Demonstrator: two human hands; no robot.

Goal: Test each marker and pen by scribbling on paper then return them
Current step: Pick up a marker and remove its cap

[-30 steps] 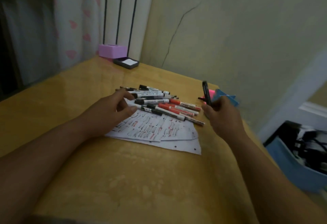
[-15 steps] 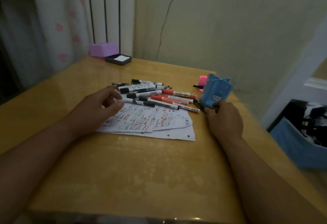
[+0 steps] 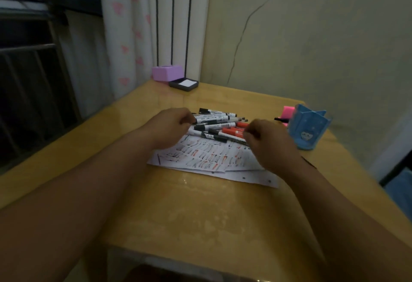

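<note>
Your hands had both closed in on the pile of markers [image 3: 219, 125]. The left hand [image 3: 169, 125] lay at the pile's 9 o'clock with its fingers curled over the black cap ends. The right hand [image 3: 265, 141] lay at about 4 o'clock, its fingers curled beside the red markers [image 3: 234, 130]. I could not tell whether either hand was actually grasping a barrel or only touching it, because the fingertips were tucked out of sight.

The markers lay side by side across the far edge of the paper [image 3: 207, 159], which sat mid-worktop [image 3: 200, 214]. The sheet was crowded with rows of short black and red strokes, so I judged the scribbling largely done, perhaps finished.

The returning looked barely begun. The blue holder [image 3: 308, 130] stood upright at 3 o'clock of the pile, well apart from it, and nothing showed above its rim, though its inside was hidden from you. A pink highlighter [image 3: 287, 112] lay just behind the holder at 2 o'clock, also not put away.

Off at 11 o'clock, in the far corner, a purple box [image 3: 167, 73] and a dark tray [image 3: 184, 84] stood together, away from the work.

What remained for you, as I read it, was gathering the whole pile and the highlighter and dropping them into the holder.
</note>
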